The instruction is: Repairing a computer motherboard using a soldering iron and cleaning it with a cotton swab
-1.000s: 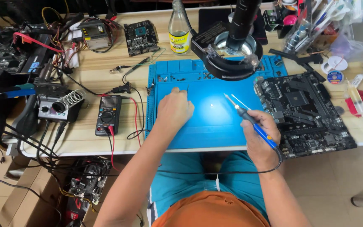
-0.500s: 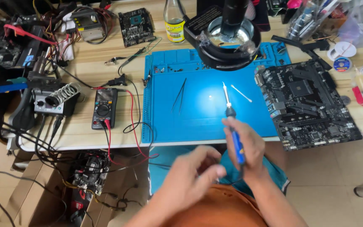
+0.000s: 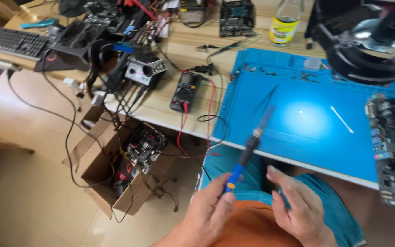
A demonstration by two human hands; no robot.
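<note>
Since half a second ago my view has swung left and the soldering iron has changed hands: my left hand now closes around its blue-and-orange grip, fingers curled tight. My right hand hangs just beside it, open, fingers spread, holding nothing. The iron is off the work, tilted up over my lap, its dark metal tip near the front edge of the blue silicone mat. I judge this a pause between joints, with the tool being re-gripped. Any next move calls for keeping the tip clear of my legs and the red and black leads of the multimeter. On the mat lie thin steel tweezers and a white cotton swab. A dark, densely studded circuit board sits at its right edge.
</note>
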